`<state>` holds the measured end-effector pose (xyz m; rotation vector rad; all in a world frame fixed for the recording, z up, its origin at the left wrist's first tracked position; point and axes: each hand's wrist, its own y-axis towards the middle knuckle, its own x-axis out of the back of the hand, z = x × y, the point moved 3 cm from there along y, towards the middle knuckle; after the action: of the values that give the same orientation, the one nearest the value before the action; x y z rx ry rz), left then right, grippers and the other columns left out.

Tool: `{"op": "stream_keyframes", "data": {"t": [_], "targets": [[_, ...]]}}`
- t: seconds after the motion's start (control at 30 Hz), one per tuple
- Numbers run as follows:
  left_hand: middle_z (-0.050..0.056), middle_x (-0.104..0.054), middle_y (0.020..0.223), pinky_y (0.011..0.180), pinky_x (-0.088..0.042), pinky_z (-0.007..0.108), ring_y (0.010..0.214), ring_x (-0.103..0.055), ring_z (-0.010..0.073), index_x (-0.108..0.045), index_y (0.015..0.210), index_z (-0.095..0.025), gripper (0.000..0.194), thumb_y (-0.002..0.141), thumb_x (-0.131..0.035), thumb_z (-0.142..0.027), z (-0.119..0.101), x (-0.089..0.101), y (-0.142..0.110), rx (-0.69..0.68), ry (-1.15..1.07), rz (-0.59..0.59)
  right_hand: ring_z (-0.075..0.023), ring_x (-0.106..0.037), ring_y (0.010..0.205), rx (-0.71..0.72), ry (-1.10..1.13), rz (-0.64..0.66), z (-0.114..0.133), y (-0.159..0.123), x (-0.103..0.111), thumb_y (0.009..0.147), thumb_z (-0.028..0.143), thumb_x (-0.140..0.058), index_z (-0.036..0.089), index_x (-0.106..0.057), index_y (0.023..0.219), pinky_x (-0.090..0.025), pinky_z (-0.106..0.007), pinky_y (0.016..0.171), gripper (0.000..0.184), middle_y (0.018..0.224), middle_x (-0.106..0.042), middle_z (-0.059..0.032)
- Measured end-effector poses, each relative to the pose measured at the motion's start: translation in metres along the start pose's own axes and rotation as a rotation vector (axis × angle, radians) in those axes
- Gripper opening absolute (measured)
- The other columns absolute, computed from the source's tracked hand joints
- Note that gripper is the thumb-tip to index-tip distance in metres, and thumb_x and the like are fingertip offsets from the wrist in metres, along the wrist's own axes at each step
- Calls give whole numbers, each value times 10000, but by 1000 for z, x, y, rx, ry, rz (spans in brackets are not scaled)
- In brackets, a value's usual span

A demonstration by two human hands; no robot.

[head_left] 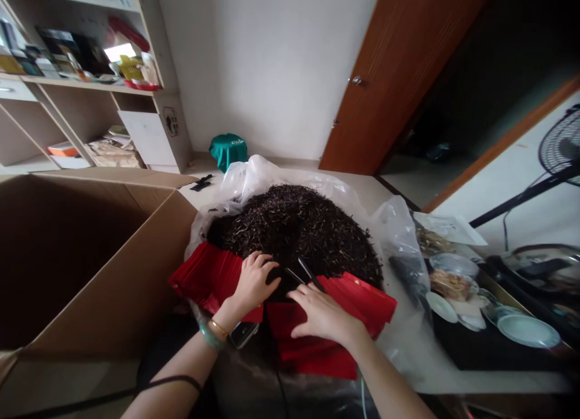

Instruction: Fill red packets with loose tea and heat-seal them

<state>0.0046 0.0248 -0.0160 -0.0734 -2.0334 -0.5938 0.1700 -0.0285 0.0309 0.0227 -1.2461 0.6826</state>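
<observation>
My left hand (255, 280) is bent over the inner end of a fanned row of red packets (211, 271), its fingers apart at the edge of a heap of dark, dry, leaf-like strips (290, 220). Thumb and fingers spread, my right hand (324, 310) lies over more red packets (362, 301). A thin black tool with two prong-like parts (308, 271) sticks out beyond its fingers onto the heap; whether the fingers grip it cannot be seen. Under the heap spreads a clear plastic sheet (394, 226). A dark device with a screen (244, 333) shows below my left wrist.
On the left stands a large open cardboard box (113, 274). To the right are a clear tub (453, 274), a pale dish (528, 330) and a fan (562, 141). Behind are a green-covered stool (229, 150), a shelf unit (149, 129) and a brown door (376, 87).
</observation>
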Motion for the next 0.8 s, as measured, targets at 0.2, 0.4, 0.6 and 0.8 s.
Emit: {"op": "stream_keyframes", "data": {"t": [0.2, 0.4, 0.6, 0.8], "targets": [[65, -696, 1006, 928, -451, 431, 1059, -549, 256, -695, 988, -209, 189, 809, -639, -232, -15, -5, -4, -198, -148, 69, -293, -590, 1102, -3, -20, -9, -3, 2, 3, 817, 335, -680, 158, -679, 1118, -434, -362, 954, 349, 1129, -677, -124], [53, -682, 780, 796, -453, 334, 854, -589, 201, -710, 807, -194, 166, 869, -583, -281, -29, -10, -9, -375, -141, 254, -228, -670, 956, -31, -45, -57, -8, 7, 8, 920, 177, -490, 180, -740, 878, -446, -271, 800, 253, 962, -747, -95], [45, -693, 763, 732, -420, 314, 790, -579, 191, -712, 761, -186, 179, 869, -593, -264, -33, -13, -10, -390, -87, 363, -220, -689, 898, -51, -127, -56, -6, 7, 10, 903, 128, -471, 178, -727, 836, -432, -259, 722, 269, 914, -750, -103], [39, -695, 759, 724, -414, 313, 797, -571, 195, -725, 776, -194, 145, 840, -644, -297, -32, -9, -9, -374, -116, 367, -212, -694, 881, -43, -107, -50, -9, 7, 10, 883, 133, -491, 197, -742, 834, -422, -254, 703, 263, 909, -759, -88]]}}
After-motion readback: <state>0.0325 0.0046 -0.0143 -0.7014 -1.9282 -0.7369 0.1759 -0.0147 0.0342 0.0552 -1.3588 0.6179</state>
